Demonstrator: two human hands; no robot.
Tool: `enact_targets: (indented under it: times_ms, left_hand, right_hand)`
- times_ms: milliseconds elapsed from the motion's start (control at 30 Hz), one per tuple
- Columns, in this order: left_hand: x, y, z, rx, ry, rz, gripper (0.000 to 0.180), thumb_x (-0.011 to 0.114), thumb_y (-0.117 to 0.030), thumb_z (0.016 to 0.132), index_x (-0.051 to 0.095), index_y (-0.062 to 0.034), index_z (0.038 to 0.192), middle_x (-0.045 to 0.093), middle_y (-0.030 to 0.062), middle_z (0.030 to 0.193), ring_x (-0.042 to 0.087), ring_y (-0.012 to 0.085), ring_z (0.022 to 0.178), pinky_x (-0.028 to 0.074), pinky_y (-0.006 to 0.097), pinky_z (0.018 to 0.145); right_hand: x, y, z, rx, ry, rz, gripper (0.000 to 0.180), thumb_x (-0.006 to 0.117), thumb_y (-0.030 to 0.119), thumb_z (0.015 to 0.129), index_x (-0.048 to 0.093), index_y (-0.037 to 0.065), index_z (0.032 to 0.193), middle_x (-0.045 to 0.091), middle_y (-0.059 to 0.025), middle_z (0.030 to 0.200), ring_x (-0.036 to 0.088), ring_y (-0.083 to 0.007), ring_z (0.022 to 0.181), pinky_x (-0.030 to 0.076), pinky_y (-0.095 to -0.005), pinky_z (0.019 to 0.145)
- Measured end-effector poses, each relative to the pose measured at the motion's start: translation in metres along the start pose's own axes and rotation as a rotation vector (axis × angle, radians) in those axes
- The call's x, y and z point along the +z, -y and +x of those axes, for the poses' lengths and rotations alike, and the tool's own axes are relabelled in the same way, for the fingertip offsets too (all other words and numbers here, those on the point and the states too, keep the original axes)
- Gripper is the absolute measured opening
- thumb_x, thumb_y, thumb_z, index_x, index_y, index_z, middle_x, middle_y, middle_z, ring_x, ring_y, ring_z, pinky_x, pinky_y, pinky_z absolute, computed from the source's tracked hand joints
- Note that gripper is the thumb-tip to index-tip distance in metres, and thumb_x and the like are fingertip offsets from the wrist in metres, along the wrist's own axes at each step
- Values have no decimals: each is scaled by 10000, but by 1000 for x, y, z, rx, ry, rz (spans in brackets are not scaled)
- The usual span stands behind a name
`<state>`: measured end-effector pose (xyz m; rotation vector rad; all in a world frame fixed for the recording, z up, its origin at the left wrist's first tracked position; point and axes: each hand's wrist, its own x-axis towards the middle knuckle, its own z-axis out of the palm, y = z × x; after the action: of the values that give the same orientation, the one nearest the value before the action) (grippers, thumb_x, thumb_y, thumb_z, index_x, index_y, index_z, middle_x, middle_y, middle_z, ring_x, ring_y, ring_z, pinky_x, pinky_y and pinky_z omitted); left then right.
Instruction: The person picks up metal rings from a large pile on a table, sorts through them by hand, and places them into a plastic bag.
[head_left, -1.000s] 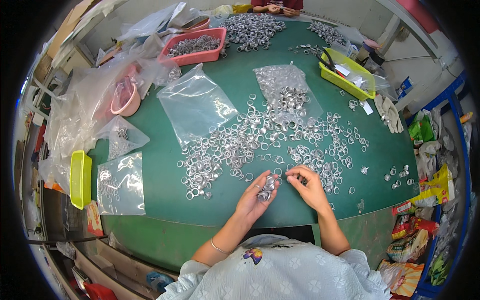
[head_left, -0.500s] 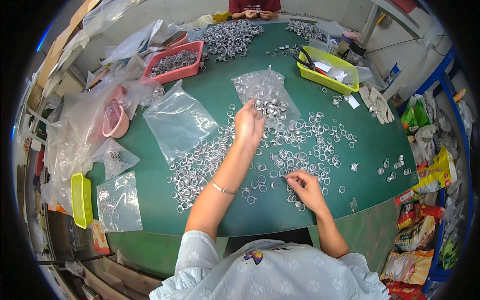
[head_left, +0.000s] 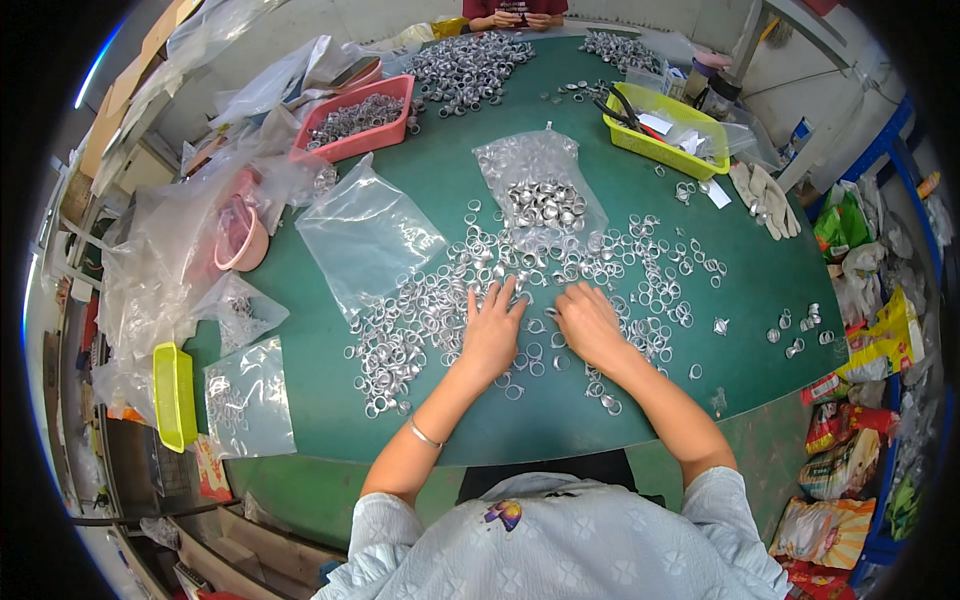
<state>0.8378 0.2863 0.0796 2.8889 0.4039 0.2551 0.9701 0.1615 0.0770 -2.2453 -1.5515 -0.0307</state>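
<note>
Many small silver metal rings (head_left: 390, 345) lie spread over the green table. My left hand (head_left: 492, 328) rests palm down on them, its fingers apart and the tips among the rings. Just to its right, my right hand (head_left: 590, 325) is curled low over the same heap, fingers bent together. Whatever its fingertips pinch is too small or hidden to make out. Beyond both hands lies a clear plastic bag (head_left: 525, 160), with a pile of shiny metal rings (head_left: 545, 205) in it or on its near part.
An empty-looking clear bag (head_left: 370, 235) lies left of the rings. Farther back are a pink basin (head_left: 355, 128) of metal parts and a yellow-green basket (head_left: 668, 150) with pliers. A work glove (head_left: 765, 200) lies at the right. Across the table, another person's hands (head_left: 515, 20) hold something small.
My left hand has drawn back from the clear bag to the loose rings. My right hand has moved forward and slightly left, closer to it. The view has shifted slightly.
</note>
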Motion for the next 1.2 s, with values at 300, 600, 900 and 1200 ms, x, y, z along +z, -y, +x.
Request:
enact_targets:
  times_ms: [300, 600, 900, 1200]
  left_hand:
    - [-15, -21, -35, -63, -148, -421, 328, 546, -13, 820, 553, -31, 1148, 420, 179, 1316, 360, 401, 1253, 287, 551, 1022]
    - [11, 60, 77, -378, -92, -27, 503, 516, -323, 893, 429, -38, 1298, 295, 222, 1408, 258, 441, 1304, 246, 617, 1012]
    - [41, 100, 139, -191, -187, 66, 483, 492, -268, 898, 405, -59, 1325, 285, 217, 1429, 281, 403, 1310, 276, 558, 1031]
    - [26, 84, 94, 75, -72, -232, 458, 516, -199, 874, 441, 33, 1261, 506, 203, 1252, 457, 340, 1180, 336, 421, 1018]
  right_hand:
    - [-27, -14, 3, 165, -75, 432, 229, 676, 81, 746, 600, -21, 936, 598, -155, 850, 568, -322, 830, 447, -377, 758]
    - [13, -14, 11, 30, -206, 170, 434, 692, 187, 751, 541, 10, 1117, 478, -154, 1213, 420, -324, 1169, 320, -455, 968]
    - [4, -101, 37, 234, -182, -97, 581, 555, 406, 847, 461, 11, 1263, 409, -188, 1336, 303, -380, 1286, 192, -492, 1069]
    - [0, -63, 21, 24, 80, 305, 649, 657, 465, 767, 504, 41, 1233, 373, -145, 1399, 298, -316, 1328, 183, -501, 1091]
